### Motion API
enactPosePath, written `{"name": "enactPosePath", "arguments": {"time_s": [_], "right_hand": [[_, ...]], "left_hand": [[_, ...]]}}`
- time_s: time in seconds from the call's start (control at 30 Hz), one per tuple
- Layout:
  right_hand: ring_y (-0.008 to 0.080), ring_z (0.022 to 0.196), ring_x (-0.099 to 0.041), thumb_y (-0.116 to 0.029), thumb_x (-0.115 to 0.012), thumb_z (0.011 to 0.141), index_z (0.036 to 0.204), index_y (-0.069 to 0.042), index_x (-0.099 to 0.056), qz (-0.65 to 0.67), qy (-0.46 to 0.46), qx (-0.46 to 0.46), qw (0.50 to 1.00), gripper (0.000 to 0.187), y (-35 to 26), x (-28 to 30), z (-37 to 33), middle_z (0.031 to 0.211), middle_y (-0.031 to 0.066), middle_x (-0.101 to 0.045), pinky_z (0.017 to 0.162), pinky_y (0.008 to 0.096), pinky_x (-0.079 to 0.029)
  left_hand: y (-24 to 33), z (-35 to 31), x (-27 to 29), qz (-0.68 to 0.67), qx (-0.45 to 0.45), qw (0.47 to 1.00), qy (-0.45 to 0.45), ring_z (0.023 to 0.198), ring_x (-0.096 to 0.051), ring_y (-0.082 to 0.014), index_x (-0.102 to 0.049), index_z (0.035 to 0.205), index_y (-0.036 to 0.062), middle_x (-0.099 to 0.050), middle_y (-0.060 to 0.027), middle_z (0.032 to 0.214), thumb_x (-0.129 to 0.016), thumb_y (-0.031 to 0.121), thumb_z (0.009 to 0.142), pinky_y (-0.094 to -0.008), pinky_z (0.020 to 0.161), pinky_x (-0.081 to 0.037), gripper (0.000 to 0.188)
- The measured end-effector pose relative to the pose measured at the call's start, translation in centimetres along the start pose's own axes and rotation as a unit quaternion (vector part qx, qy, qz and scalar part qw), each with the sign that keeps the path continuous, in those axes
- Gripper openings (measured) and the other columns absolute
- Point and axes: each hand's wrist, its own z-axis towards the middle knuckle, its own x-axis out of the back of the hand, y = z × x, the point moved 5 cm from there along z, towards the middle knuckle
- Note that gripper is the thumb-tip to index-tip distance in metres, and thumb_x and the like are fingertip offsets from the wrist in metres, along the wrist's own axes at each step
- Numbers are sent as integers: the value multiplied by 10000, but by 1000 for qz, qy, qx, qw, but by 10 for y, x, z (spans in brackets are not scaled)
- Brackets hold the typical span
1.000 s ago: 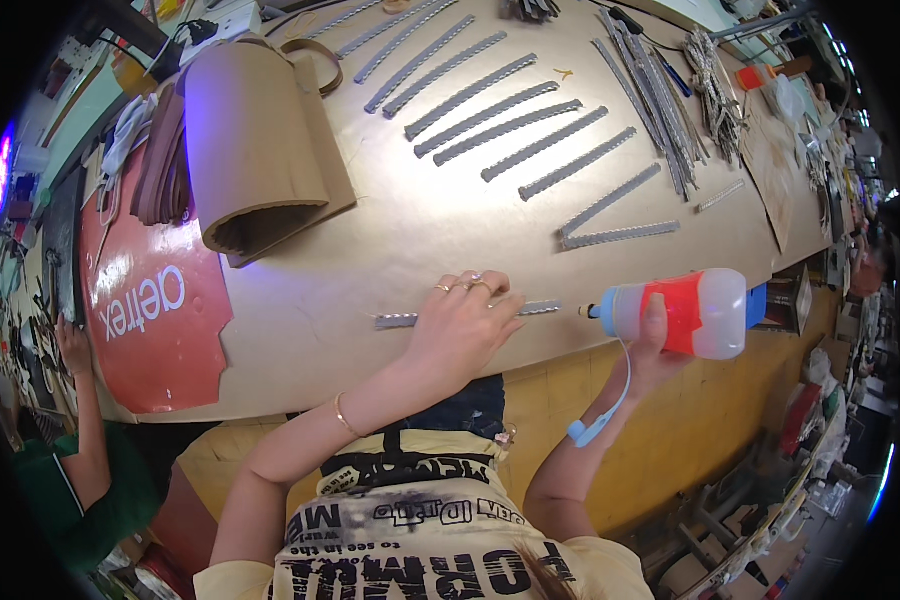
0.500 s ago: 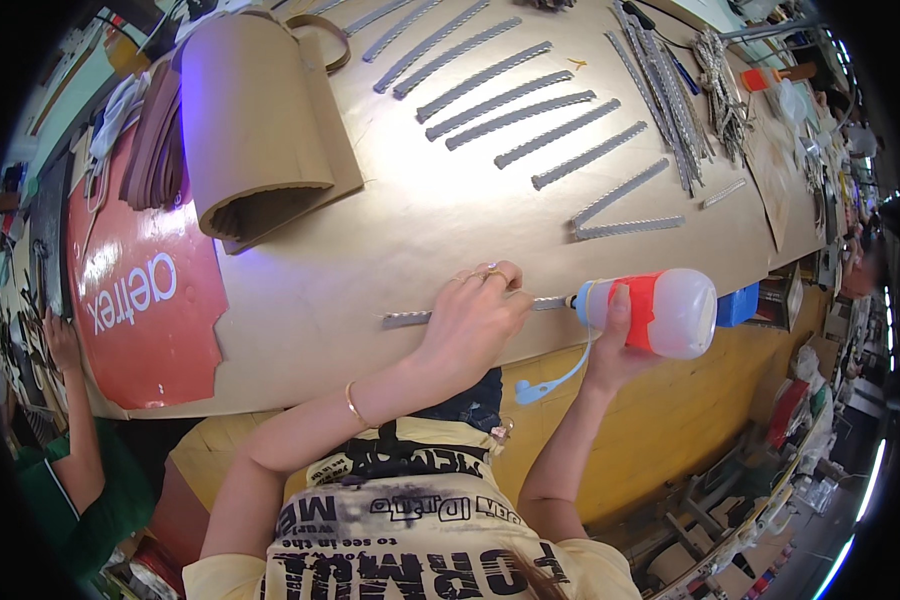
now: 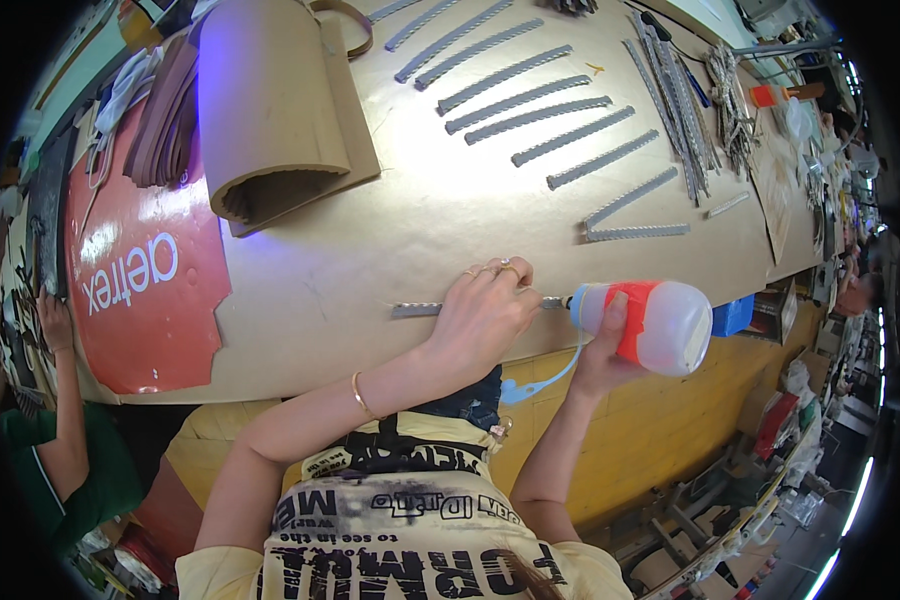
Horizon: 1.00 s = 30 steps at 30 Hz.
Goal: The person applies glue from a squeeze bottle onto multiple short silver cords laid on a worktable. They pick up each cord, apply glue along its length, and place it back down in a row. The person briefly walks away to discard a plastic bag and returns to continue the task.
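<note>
A short grey braided strip [image 3: 416, 310] lies flat near the table's front edge. My left hand [image 3: 485, 312] rests over its middle with the fingers closed on it, hiding that part. My right hand [image 3: 604, 352] grips a translucent squeeze bottle [image 3: 675, 328] with a red band and light blue collar. The bottle is tipped on its side, its dark nozzle at the strip's right end. From its collar hangs a light blue cap strap [image 3: 540, 385].
Several similar strips [image 3: 516, 117] lie in a row farther back; a bundle [image 3: 675, 105] is at the right. A rolled tan sheet [image 3: 275, 110] and red sheet [image 3: 150, 300] lie left. Another person's hand [image 3: 56, 322] is at far left. A blue box [image 3: 733, 315] sits right.
The view has shifted slightly. The bottle has tilted a little, its base lower, and its nozzle is slightly closer to my left hand. Both hands keep their hold.
</note>
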Motion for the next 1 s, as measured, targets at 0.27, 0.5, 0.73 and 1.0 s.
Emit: {"name": "enactPosePath", "arguments": {"time_s": [0.27,0.5,0.73,1.0], "right_hand": [[238,881,-633,-208,-764,821,1140,53,-526,11,22,-28,999,476,-1,6,4,1037,144,-621,755,350,-550],[244,891,-625,-182,-751,827,1158,50,-511,46,17,-36,998,470,-5,-1,-6,1052,148,-613,766,358,-547],[246,878,-624,-161,-743,832,1145,47,-525,69,-23,-13,997,434,-12,-7,-16,1045,148,-612,754,361,-546],[248,883,-623,-151,-745,829,1149,43,-537,111,-40,0,993,428,-20,-20,-27,1053,138,-613,749,360,-546]], "left_hand": [[1,0,1,1,3,1000,1,840,-586,-247,-678,862,82,-565,-59,951,-699,126,780,-369,742,-468,95],[-1,0,0,-2,6,1000,-9,844,-587,-253,-674,866,72,-566,-72,959,-701,132,782,-372,749,-470,107],[-4,-37,49,78,-16,997,-8,1044,-570,-288,-623,1024,14,-572,-147,1129,-656,84,762,-425,899,-419,274],[-30,-70,93,137,18,990,12,962,-585,-237,-667,975,75,-594,-86,1074,-719,164,791,-410,898,-386,210]]}}
